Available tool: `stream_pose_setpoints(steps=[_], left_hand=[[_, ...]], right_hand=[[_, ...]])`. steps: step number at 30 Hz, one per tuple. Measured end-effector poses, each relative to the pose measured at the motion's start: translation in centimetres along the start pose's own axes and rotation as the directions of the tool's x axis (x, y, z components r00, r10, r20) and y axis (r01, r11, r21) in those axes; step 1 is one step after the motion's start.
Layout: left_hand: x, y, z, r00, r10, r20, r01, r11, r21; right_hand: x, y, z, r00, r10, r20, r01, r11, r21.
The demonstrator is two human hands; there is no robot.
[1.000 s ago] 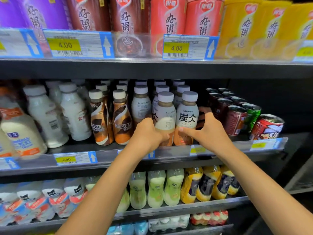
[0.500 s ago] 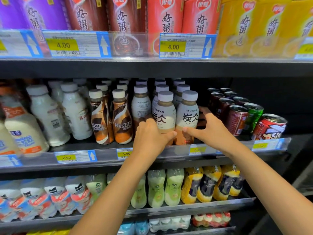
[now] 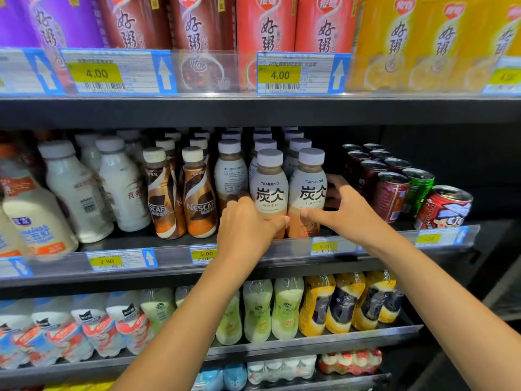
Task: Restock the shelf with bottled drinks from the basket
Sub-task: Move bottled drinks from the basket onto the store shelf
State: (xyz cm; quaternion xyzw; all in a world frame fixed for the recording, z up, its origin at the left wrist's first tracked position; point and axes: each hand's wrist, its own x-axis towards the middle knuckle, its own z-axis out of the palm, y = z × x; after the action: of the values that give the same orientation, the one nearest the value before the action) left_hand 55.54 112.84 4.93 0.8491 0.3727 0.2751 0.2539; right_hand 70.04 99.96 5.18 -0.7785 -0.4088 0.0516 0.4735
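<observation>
Two grey-capped Tanbing coffee bottles stand side by side at the front of the middle shelf (image 3: 169, 259). My left hand (image 3: 245, 230) grips the lower part of the left bottle (image 3: 269, 187), thumb across its front. My right hand (image 3: 346, 210) holds the right bottle (image 3: 311, 187), marked LATTE, with the thumb on its front and the fingers behind its right side. Both bottles are upright with their labels facing me. More bottles of the same kind stand in rows behind them. The basket is out of view.
Nescafe bottles (image 3: 197, 198) stand just left of my hands, and white milk bottles (image 3: 76, 190) further left. Rows of cans (image 3: 392, 193) fill the shelf to the right. Tall porridge cups (image 3: 265, 24) line the shelf above, and small bottles (image 3: 284, 309) the shelf below.
The left bottle has turned so its label faces front. Both hands stay on the two bottles, almost where they were.
</observation>
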Motion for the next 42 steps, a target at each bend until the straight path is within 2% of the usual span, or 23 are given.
stream_pose_setpoints(steps=[9,30,42], left_hand=[[1.0,-0.9,-0.8,0.989,-0.006,0.147,0.024,0.992,-0.120],[1.0,-1.3,-0.6,0.992,0.020,0.123,-0.001,0.988,-0.156],[1.1,-1.4,-0.8,0.988,0.029,0.151,-0.004,0.987,-0.158]], right_hand=[[0.3,0.4,-0.2,0.998,-0.017,0.053,0.015,0.999,0.030],[0.2,0.4,0.0,0.999,-0.019,0.030,0.017,0.999,0.049],[-0.8,-1.3,-0.1,0.999,0.032,0.027,-0.031,0.999,-0.021]])
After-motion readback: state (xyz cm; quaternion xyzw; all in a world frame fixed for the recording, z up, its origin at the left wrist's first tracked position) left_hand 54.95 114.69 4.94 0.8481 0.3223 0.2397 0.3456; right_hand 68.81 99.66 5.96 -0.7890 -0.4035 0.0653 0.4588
